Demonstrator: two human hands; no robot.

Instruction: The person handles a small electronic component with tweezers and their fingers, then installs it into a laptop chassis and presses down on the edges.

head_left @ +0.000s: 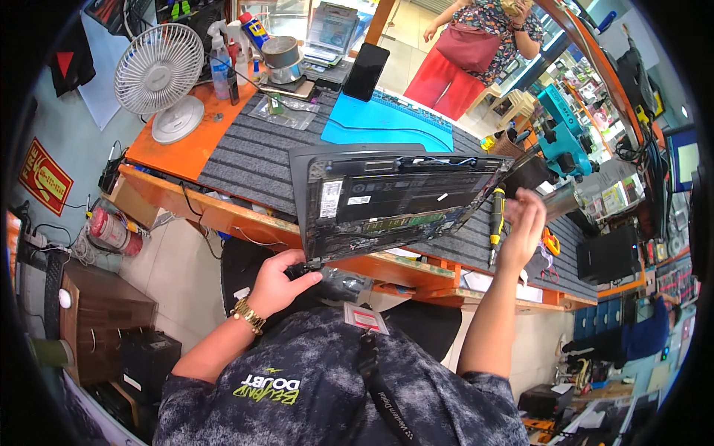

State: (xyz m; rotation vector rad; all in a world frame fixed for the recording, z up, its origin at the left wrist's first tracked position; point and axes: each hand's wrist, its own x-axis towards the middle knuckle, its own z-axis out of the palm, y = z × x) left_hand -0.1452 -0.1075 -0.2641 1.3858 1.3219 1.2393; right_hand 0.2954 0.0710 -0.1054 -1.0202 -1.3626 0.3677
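An opened laptop (394, 204) with its bottom cover off and its boards and battery showing is tilted up at the near edge of the workbench. My left hand (279, 282) grips its lower left corner from below. My right hand (524, 223) is raised past the laptop's right edge with fingers spread, holding nothing. A yellow and black screwdriver (496, 223) lies on the mat just left of my right hand.
A grey ribbed mat (253, 160) and a blue mat (387, 123) cover the orange bench. A white fan (160, 74), spray bottles (221, 63), a dark phone (364, 70) and a teal tool stand (561, 137) sit at the back. A person in a red skirt (476, 52) stands beyond.
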